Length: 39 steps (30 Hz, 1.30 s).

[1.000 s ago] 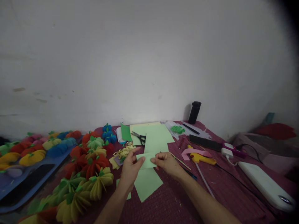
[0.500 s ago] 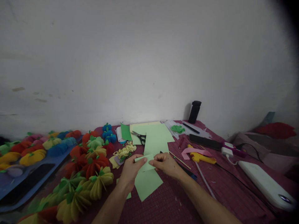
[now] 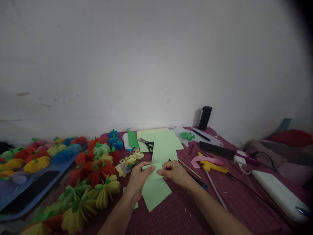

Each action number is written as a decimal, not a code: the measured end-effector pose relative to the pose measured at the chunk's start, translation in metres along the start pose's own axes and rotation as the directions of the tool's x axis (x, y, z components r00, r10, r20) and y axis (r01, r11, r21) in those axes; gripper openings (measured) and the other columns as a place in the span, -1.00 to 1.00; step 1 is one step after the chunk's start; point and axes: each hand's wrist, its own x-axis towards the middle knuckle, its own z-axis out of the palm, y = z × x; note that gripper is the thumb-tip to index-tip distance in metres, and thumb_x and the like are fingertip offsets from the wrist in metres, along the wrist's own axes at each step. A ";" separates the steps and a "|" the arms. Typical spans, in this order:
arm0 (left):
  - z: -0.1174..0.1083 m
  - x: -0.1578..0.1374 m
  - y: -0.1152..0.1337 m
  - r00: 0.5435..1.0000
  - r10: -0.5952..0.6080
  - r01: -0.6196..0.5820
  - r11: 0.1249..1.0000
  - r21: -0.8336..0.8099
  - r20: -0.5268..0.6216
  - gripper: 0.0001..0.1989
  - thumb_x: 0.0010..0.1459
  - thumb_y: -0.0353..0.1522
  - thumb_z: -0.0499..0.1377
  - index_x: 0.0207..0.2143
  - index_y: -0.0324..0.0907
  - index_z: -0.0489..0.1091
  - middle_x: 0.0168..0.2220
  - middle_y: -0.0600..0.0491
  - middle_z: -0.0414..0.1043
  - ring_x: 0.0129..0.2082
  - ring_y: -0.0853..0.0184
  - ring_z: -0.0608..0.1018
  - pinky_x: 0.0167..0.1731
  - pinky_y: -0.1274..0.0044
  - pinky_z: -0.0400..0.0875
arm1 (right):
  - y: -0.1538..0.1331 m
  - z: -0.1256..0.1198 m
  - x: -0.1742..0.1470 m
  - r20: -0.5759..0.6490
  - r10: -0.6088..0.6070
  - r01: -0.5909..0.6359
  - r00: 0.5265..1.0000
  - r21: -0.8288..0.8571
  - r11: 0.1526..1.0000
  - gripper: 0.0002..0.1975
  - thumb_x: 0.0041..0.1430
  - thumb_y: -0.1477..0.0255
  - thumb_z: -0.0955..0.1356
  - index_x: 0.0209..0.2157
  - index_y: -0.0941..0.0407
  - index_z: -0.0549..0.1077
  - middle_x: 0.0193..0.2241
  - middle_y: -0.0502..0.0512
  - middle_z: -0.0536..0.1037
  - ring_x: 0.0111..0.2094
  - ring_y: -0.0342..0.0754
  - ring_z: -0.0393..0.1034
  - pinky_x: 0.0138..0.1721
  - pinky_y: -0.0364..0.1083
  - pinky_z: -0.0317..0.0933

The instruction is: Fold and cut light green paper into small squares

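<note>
Between my hands is a small piece of light green paper [image 3: 154, 168]. My left hand [image 3: 139, 178] pinches its left side with the thumb on top. My right hand [image 3: 173, 173] pinches its right edge, thumb and fingertips together. Below the hands a light green paper square [image 3: 156, 194] lies on the cloth, its upper part hidden by the held piece. Beyond them a longer light green sheet [image 3: 165, 150] runs toward the wall. Black-handled scissors [image 3: 147, 143] rest at that sheet's left, on more pale paper.
Pleated colourful paper pumpkins [image 3: 97, 169] crowd the left side. Yellow paper scraps [image 3: 132, 159] lie left of the scissors. On the right are a yellow glue gun [image 3: 214, 166], a pink strip [image 3: 207, 160], a white power bank [image 3: 278, 194] and a black bottle [image 3: 205, 118].
The view has shifted slightly, so everything sits a little further right. Both hands keep hold of the small paper, which now lies closer over the square beneath.
</note>
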 end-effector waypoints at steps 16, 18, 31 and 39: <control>0.001 -0.005 0.009 0.999 -0.042 0.037 0.981 0.189 0.023 -0.69 -0.24 -0.22 0.29 -0.51 -0.29 0.40 -0.62 0.04 0.41 -0.66 0.39 0.41 -0.64 0.61 0.21 | 0.000 0.000 -0.001 0.064 -0.030 0.033 0.998 -0.055 0.998 -0.67 -0.06 0.25 0.33 -0.70 0.18 0.31 -0.76 -0.11 0.21 -0.70 -0.28 -0.02 -0.67 -0.23 -0.15; 0.001 -0.006 0.010 0.998 -0.045 0.039 0.988 0.149 0.037 -0.71 -0.22 -0.23 0.28 -0.52 -0.29 0.39 -0.64 0.05 0.40 -0.67 0.41 0.39 -0.65 0.61 0.20 | 0.000 -0.001 -0.001 0.067 -0.018 0.021 0.998 -0.042 0.999 -0.68 -0.06 0.25 0.33 -0.69 0.19 0.32 -0.76 -0.10 0.23 -0.70 -0.27 0.00 -0.67 -0.24 -0.13; -0.001 -0.005 0.010 0.998 -0.011 0.006 0.997 0.074 0.067 -0.73 -0.17 -0.24 0.26 -0.50 -0.31 0.42 -0.65 0.07 0.37 -0.69 0.45 0.33 -0.66 0.63 0.16 | -0.004 -0.001 -0.001 0.074 0.050 -0.055 0.996 0.057 0.997 -0.69 -0.08 0.23 0.34 -0.64 0.20 0.33 -0.75 -0.10 0.27 -0.71 -0.27 0.05 -0.66 -0.25 -0.09; 0.005 -0.005 0.002 0.997 0.054 -0.066 0.975 0.210 0.061 -0.75 -0.12 -0.24 0.21 -0.51 -0.29 0.42 -0.63 0.11 0.34 -0.66 0.48 0.30 -0.65 0.65 0.13 | -0.003 0.003 0.003 -0.040 0.000 0.006 0.999 0.140 0.990 -0.76 -0.08 0.27 0.34 -0.54 0.19 0.38 -0.66 -0.09 0.27 -0.63 -0.25 0.08 -0.61 -0.24 -0.04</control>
